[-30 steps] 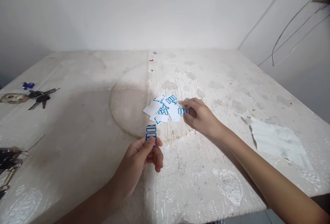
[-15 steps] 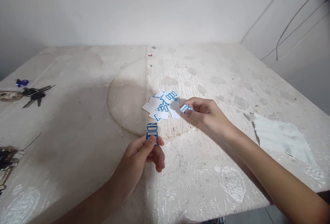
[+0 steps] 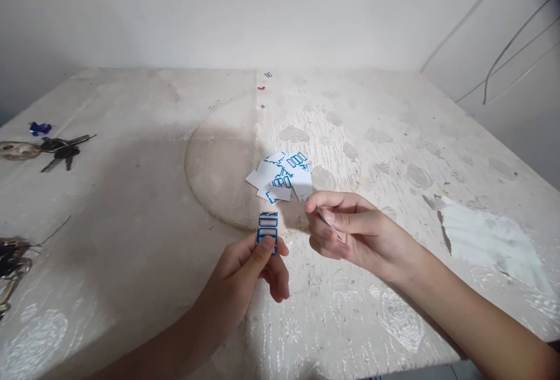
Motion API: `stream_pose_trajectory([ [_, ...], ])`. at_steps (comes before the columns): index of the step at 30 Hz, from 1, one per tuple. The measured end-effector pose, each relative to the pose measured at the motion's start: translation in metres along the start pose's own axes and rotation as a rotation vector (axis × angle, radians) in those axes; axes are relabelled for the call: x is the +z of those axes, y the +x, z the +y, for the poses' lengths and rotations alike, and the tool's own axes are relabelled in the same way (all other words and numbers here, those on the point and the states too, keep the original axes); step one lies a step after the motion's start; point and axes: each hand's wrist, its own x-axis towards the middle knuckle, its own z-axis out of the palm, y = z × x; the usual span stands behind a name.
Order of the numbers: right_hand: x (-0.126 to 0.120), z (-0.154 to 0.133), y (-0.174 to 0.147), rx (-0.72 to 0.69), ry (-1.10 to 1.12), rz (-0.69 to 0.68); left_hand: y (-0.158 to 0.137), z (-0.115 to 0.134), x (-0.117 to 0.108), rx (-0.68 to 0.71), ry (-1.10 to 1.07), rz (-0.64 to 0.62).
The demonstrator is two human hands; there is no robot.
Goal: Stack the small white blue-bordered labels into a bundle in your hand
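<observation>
Between thumb and fingers, my left hand (image 3: 258, 263) pinches a small white card with blue printed outlines (image 3: 268, 225), its printed face toward me. My right hand (image 3: 350, 225) holds another small card (image 3: 328, 222), seen almost edge-on, so its print is hidden. Just beyond both hands lies a loose pile of white cards (image 3: 262, 173), several overlapping, some with blue print up and some blank. Neither hand touches the pile.
Keys with a fob (image 3: 65, 150) and a shiny blue bit (image 3: 40, 129) lie at the left. More metal hardware (image 3: 13, 275) sits nearer. A pale torn patch (image 3: 490, 240) marks the right side of the table covering (image 3: 144, 322). Wires (image 3: 499, 59) hang by the wall.
My right hand has drawn back from the pile toward me, turning its card from face-up to nearly edge-on. My left hand keeps its card, and the view has shifted slightly.
</observation>
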Motion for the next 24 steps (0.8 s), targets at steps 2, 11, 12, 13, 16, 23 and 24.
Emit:
stream_pose_trajectory([
  [2, 0.0011, 0.0010, 0.0002, -0.008, 0.019, -0.002, -0.0009, -0.0013, -0.0007, -0.010, 0.014, -0.002],
  [11, 0.0010, 0.0008, 0.0014, -0.019, -0.101, 0.138, -0.0020, -0.0019, 0.0014, -0.028, 0.044, -0.012],
  [12, 0.0006, 0.0010, 0.0016, -0.014, -0.086, 0.149, -0.0023, -0.0017, 0.0020, -0.026, 0.040, -0.015],
  [13, 0.0006, 0.0012, 0.0018, -0.012, -0.067, 0.158, -0.0026, -0.0015, 0.0025, -0.025, 0.037, -0.015],
  [16, 0.0024, 0.0019, 0.0025, -0.011, -0.025, 0.166, -0.0034, -0.0008, 0.0033, -0.033, 0.031, -0.013],
  [23, 0.0065, 0.0041, 0.0023, -0.075, -0.086, 0.173, -0.0043, -0.0016, 0.0026, -0.047, 0.040, -0.038],
  [24, 0.0068, 0.0045, 0.0019, -0.082, -0.091, 0.189, -0.0047, -0.0020, 0.0026, -0.052, 0.040, -0.040],
])
